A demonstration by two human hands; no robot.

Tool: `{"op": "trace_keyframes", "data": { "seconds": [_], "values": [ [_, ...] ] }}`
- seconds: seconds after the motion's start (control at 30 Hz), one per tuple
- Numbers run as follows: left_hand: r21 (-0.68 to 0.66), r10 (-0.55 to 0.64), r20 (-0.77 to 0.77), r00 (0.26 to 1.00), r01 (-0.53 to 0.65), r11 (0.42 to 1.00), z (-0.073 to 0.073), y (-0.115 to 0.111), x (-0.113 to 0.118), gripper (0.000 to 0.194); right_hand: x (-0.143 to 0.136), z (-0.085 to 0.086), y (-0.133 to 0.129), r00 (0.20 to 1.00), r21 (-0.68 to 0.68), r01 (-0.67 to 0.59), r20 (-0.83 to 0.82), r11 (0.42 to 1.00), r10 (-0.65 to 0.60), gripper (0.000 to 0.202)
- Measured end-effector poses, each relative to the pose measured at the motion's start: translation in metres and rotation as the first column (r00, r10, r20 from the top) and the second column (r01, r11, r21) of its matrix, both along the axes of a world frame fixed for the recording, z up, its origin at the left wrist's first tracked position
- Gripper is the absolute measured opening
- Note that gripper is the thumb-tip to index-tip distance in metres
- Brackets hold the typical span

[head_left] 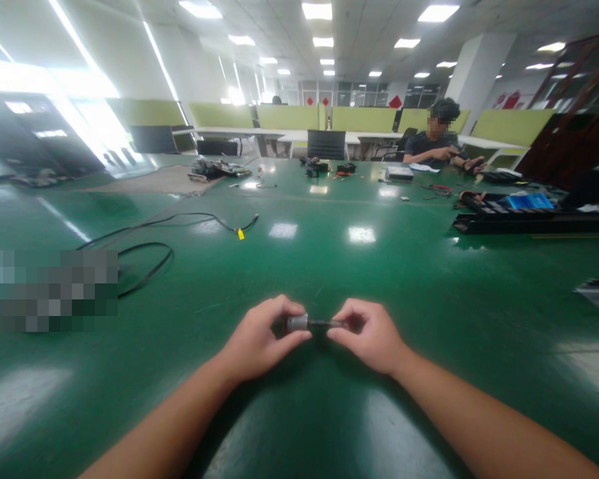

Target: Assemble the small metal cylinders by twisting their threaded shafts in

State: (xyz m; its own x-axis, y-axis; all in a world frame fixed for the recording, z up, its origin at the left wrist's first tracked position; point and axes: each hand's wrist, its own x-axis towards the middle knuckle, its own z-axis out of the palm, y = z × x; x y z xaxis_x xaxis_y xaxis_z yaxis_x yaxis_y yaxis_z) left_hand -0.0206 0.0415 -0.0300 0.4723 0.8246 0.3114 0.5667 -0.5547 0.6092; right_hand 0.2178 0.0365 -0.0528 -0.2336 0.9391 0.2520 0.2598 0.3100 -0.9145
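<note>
Just above the green tabletop (309,266), my left hand (259,339) pinches a short grey metal cylinder (298,322) between thumb and fingers. A thin dark rod (319,323) runs sideways from the cylinder's right end. My right hand (377,336) is closed on the far end of that rod, thumb below and index finger above. Both pieces lie level and in line, and they appear joined. The fingers of my right hand hide most of the rod's right end, and the exact kind of the part cannot be made out.
To the left, a black cable (164,249) with a yellow tag (240,234) loops over the table. A long black tray (519,223) lies at right. Electronic parts (219,167) and a white box (399,173) sit farther back. Across the table sits another person (432,143).
</note>
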Motion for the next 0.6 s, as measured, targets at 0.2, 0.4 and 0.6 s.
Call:
{"op": "trace_keyframes", "data": {
  "seconds": [0.2, 0.4, 0.6],
  "values": [
    [0.007, 0.003, 0.005, 1.0, -0.003, 1.0, -0.0011, 0.0007, -0.0001, 0.022, 0.0007, -0.0003, 0.0002, 1.0, 0.02, 0.013, 0.014, 1.0, -0.013, 0.011],
    [0.006, 0.006, 0.018, 1.0, -0.006, 1.0, -0.0003, 0.0, -0.0001, 0.021, 0.0015, -0.0023, 0.0018, 1.0, 0.026, 0.015, 0.019, 1.0, -0.015, 0.012],
    [-0.004, 0.011, 0.024, 1.0, -0.011, 1.0, 0.0005, 0.0003, -0.0006, 0.022, 0.0023, -0.0036, 0.0028, 1.0, 0.032, 0.016, 0.018, 0.999, -0.016, 0.013]
  ]
}}
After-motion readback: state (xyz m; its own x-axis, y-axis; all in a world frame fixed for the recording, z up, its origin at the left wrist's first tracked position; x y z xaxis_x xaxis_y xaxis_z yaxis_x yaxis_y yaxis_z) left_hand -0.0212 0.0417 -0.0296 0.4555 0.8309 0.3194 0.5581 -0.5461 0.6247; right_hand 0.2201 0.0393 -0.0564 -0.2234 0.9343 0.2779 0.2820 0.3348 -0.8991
